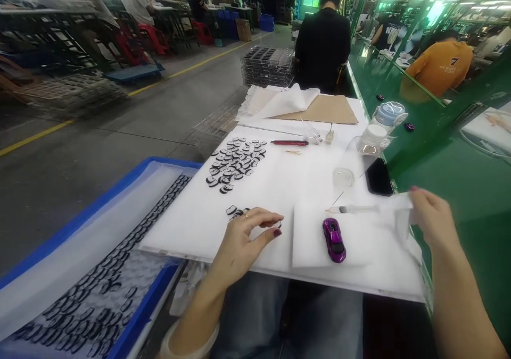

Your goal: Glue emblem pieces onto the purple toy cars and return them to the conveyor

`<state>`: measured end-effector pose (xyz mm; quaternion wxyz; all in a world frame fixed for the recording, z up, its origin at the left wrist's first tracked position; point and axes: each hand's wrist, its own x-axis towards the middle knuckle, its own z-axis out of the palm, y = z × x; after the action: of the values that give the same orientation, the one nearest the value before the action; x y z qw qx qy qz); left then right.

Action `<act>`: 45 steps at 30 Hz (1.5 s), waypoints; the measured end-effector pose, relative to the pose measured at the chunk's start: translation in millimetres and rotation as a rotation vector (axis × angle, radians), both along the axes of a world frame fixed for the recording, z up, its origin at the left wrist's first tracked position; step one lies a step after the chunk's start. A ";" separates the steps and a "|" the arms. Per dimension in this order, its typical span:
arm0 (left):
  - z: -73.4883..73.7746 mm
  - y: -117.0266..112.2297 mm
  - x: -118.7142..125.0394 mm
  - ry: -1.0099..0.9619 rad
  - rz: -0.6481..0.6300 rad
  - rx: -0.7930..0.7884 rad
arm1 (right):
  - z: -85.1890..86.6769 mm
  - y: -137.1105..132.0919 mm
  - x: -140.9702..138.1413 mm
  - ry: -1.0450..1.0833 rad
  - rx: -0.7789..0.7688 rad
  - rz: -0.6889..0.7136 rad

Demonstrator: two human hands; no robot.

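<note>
Purple car on white foam, with a small part pinched beside it

The purple toy car sits on its wheels on a white foam pad, at the near right of the white-covered tabletop. To its left, the left hand has its grip closed on a small dark-edged piece between thumb and fingertips, above the surface and apart from the car. The right hand, at the right edge, has its grip closed on a thin white sheet; the blur hides exactly how the fingers meet.

A syringe-like tube lies along the pad's far side, just beyond the car. The sheet seems to hang over or beside its right end, so a sideways tug could drag the tube, and its tip could smear the foam or touch the glossy paint. The pinched piece looks slight and is held only by its edges; a loose or uneven squeeze could flick it away, perhaps among the few loose pieces near the left hand or the larger pile farther left. Farther right, a careless forearm could knock the clear bottle or the phone.
</note>
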<state>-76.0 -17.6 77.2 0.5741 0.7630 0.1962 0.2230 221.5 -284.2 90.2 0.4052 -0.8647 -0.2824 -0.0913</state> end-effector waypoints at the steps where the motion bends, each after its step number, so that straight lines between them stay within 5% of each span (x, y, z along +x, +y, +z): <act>1: 2.2 -7.2 2.8 -0.067 -0.014 -0.100 | 5.7 -1.0 2.3 -0.006 0.106 -0.094; 5: 7.2 -35.2 20.8 -0.300 -0.116 -0.568 | 38.7 5.9 -7.1 0.093 0.760 -0.353; 8: 7.7 -52.5 34.5 -0.369 -0.193 -0.854 | 62.3 18.0 -43.6 0.291 1.032 -0.218; 12: 8.2 -67.0 41.7 -0.421 -0.256 -1.024 | 72.1 30.2 -103.0 0.247 0.665 -0.039; 17: 10.3 -73.8 39.8 -0.429 -0.318 -1.104 | 60.1 34.3 -141.2 -0.038 0.149 0.278; 23: 10.2 -79.6 39.8 -0.409 -0.339 -1.133 | 52.0 49.3 -154.4 -0.365 0.096 0.599; 28: 9.9 -83.4 41.6 -0.331 -0.286 -1.093 | 46.0 58.7 -164.1 -0.571 0.045 0.607; 33: 10.2 -77.9 40.7 -0.329 -0.237 -1.076 | 55.0 48.4 -163.9 -0.594 -0.081 0.730; 39: 10.9 -80.8 40.9 -0.322 -0.346 -1.176 | 58.6 45.5 -159.7 -0.627 -0.019 0.584; 45: 8.5 -85.1 42.0 -0.302 -0.297 -1.178 | 66.9 36.9 -163.6 -0.494 -0.200 0.791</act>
<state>-34.0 -102.7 85.7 0.9446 0.2976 0.0949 0.1006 57.9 -247.3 157.2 0.2445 -0.6779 -0.6853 -0.1053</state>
